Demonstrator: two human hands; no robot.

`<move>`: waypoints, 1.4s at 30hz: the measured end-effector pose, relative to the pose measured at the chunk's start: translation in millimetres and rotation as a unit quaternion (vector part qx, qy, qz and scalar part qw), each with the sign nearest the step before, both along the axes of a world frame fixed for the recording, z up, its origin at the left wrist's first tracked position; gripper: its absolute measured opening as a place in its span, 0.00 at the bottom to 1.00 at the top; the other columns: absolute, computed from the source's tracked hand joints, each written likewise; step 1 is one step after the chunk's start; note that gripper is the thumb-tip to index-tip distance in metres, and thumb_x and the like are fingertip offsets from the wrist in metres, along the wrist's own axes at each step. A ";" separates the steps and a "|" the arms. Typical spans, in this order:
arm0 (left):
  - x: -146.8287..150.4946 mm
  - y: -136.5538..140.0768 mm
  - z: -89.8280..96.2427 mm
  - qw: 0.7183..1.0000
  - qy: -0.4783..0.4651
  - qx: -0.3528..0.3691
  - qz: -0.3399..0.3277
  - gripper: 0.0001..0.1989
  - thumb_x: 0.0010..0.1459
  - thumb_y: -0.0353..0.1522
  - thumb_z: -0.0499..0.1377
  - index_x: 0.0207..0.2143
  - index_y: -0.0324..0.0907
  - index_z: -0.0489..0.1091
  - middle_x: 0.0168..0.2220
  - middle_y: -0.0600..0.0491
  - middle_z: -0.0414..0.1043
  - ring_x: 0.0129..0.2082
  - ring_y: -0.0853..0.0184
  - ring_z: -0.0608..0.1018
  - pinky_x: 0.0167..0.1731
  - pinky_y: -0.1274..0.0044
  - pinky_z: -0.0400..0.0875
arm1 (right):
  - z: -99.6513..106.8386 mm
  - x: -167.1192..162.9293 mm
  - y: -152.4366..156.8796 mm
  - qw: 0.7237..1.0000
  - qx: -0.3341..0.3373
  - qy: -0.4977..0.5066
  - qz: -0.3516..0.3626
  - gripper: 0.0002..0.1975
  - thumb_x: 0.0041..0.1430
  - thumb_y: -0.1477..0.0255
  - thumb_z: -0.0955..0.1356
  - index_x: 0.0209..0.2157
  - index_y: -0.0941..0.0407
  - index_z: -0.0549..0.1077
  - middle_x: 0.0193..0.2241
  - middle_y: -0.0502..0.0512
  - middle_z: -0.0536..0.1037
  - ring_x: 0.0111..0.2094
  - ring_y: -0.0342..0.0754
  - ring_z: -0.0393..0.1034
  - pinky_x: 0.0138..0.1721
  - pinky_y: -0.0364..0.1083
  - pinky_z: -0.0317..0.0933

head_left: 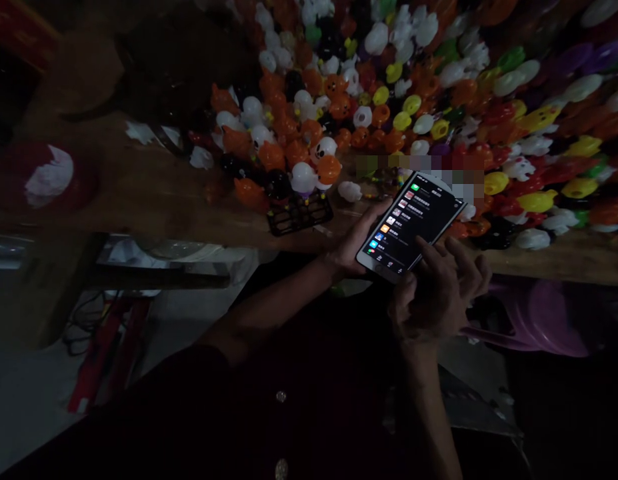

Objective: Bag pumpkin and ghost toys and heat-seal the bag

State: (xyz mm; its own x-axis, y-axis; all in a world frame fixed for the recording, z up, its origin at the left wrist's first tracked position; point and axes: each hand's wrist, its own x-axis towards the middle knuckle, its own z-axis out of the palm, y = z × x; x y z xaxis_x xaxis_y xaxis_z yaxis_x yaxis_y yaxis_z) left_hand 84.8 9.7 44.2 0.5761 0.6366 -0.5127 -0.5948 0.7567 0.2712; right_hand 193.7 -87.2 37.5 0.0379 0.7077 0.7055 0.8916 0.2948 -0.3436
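Note:
A white-framed smartphone (406,227) lies tilted in my left hand (359,237), whose fingers wrap its left side and back. Its lit screen shows a dark list with small coloured icons. Over the lower right of the phone hovers my right hand (441,287), holding nothing, its fingers bent and apart. The index fingertip is at the screen; whether it touches I cannot tell. Just beyond the phone, a heap of small glossy figures (293,150) in orange, white, black and yellow covers much of the wooden table (189,223).
A black plastic grid tray (301,217) sits at the table's near edge. To the left is a red round container (43,177) with something white in it. A purple plastic chair (543,317) stands below the table at right. Red bars (101,353) lie on the floor at left.

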 end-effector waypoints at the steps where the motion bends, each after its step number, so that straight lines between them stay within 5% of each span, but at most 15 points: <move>1: 0.1 -0.2 -1.6 1.000 -0.007 0.008 -0.010 0.22 0.71 0.42 0.51 0.46 0.36 0.78 0.38 0.45 0.82 0.49 0.54 0.81 0.52 0.65 0.73 | -0.1 0.3 2.3 1.000 -0.001 -0.003 0.000 0.17 0.67 0.71 0.66 0.56 0.55 0.72 0.50 0.61 0.80 0.59 0.60 0.71 0.65 0.65 0.54; 10: -0.2 1.1 -10.4 0.997 -0.028 0.060 -0.030 0.25 0.73 0.43 0.45 0.50 0.37 0.77 0.35 0.46 0.81 0.45 0.56 0.82 0.50 0.66 0.75 | -7.1 -6.4 -9.2 0.999 -0.041 -0.024 0.025 0.23 0.65 0.72 0.66 0.60 0.52 0.69 0.49 0.55 0.81 0.61 0.57 0.68 0.69 0.65 0.47; 16: 1.1 -0.3 -12.5 0.996 -0.021 0.080 -0.024 0.26 0.72 0.43 0.47 0.43 0.35 0.79 0.33 0.45 0.81 0.35 0.60 0.82 0.41 0.72 0.76 | -3.1 -8.3 -20.3 1.000 -0.028 -0.010 0.005 0.17 0.65 0.71 0.65 0.55 0.52 0.72 0.46 0.54 0.82 0.58 0.58 0.71 0.67 0.66 0.49; 28: 2.4 -4.4 -14.4 0.997 -0.012 0.065 -0.036 0.25 0.70 0.45 0.49 0.46 0.37 0.79 0.39 0.44 0.82 0.44 0.57 0.83 0.46 0.72 0.75 | 1.0 -0.8 -18.9 1.000 -0.014 0.004 0.011 0.15 0.65 0.73 0.65 0.53 0.54 0.72 0.47 0.53 0.82 0.61 0.55 0.69 0.69 0.64 0.50; 36: 4.9 -5.6 -4.0 0.998 0.042 0.049 -0.005 0.25 0.72 0.41 0.48 0.36 0.36 0.79 0.35 0.45 0.82 0.39 0.61 0.82 0.44 0.73 0.74 | -2.6 -1.8 -21.3 1.000 -0.016 0.014 0.011 0.13 0.65 0.73 0.65 0.51 0.55 0.72 0.47 0.53 0.83 0.60 0.56 0.69 0.68 0.64 0.50; 42: 3.4 -6.9 -5.5 0.997 0.032 0.063 -0.019 0.26 0.73 0.42 0.46 0.37 0.36 0.79 0.33 0.47 0.81 0.38 0.61 0.82 0.42 0.74 0.73 | -2.9 -1.8 -18.4 1.000 -0.006 0.016 0.009 0.13 0.66 0.73 0.65 0.51 0.55 0.72 0.47 0.55 0.83 0.59 0.57 0.71 0.67 0.66 0.52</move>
State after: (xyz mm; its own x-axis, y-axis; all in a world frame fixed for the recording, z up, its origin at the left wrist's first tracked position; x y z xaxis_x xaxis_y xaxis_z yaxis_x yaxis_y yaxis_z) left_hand 88.2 2.9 38.7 0.5691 0.6774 -0.4662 -0.5455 0.7352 0.4024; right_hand 191.8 -105.7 34.6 0.0470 0.7168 0.6957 0.8749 0.3066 -0.3750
